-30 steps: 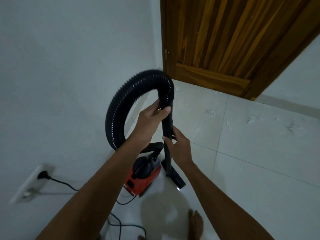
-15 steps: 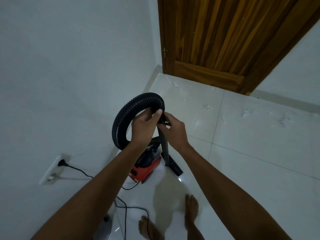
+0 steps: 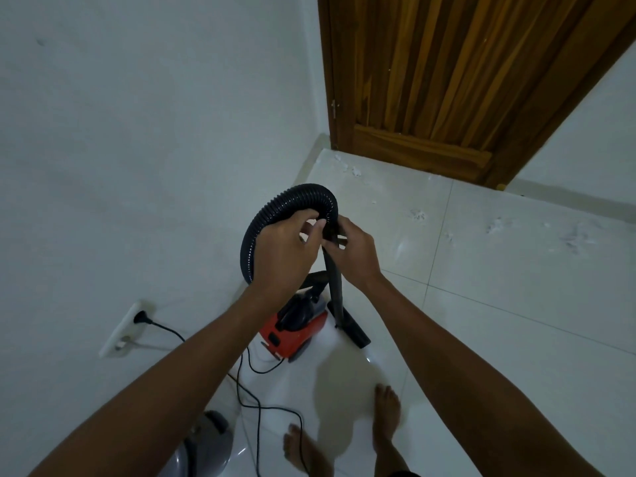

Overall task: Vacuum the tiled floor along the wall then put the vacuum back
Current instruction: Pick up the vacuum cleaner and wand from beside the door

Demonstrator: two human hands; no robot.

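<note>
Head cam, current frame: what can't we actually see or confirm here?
- Hose-to-wand joint: head view, covered by left hand and right hand.
- Vacuum body front: behind left forearm.
- Grey object: cut by bottom edge and forearm.
- White debris: too small to identify.

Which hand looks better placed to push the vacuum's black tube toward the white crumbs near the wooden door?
Probably the right hand: it grips the rigid black tube, on the crumbs' side. The left hand holds the ribbed black hose.

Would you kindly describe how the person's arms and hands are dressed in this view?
Both arms are bare along all that shows, with no sleeve in view. The left hand and right hand wear no gloves, and no rings, watch or bracelets can be seen.
</note>
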